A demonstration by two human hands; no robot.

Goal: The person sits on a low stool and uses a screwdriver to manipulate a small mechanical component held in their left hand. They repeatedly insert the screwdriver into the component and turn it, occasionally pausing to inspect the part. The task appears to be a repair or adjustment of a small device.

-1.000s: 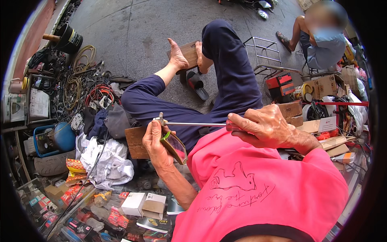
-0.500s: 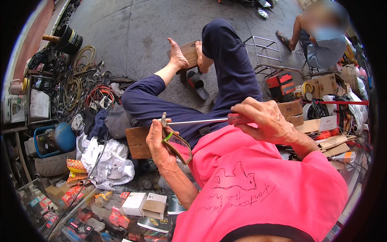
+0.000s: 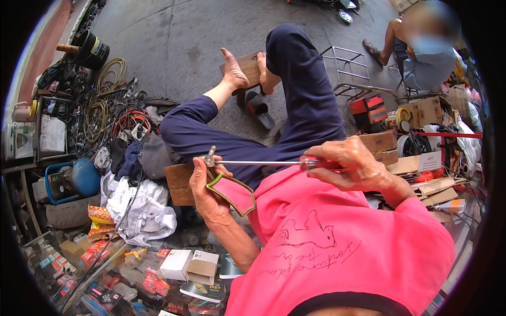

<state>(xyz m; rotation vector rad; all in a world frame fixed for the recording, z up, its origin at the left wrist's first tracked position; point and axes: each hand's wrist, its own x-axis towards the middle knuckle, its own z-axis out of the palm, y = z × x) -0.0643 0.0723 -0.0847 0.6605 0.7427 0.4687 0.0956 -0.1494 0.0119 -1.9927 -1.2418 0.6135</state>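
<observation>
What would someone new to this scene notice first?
Probably the bright pink shirt with a dark line-drawn bird, filling the lower right. Next, across the centre, comes the long metal-shafted screwdriver with a red handle in the right hand, beside the angular, green-edged mirror-like piece in the left hand. Crumpled white cloth also stands out against the clutter at left.

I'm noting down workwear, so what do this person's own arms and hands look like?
The left grip and right grip are ungloved hands, with no ring, watch or bracelet visible. The left forearm and right forearm are bare. A bright pink sleeve covers the right upper arm; the left sleeve's edge is unclear.
</observation>
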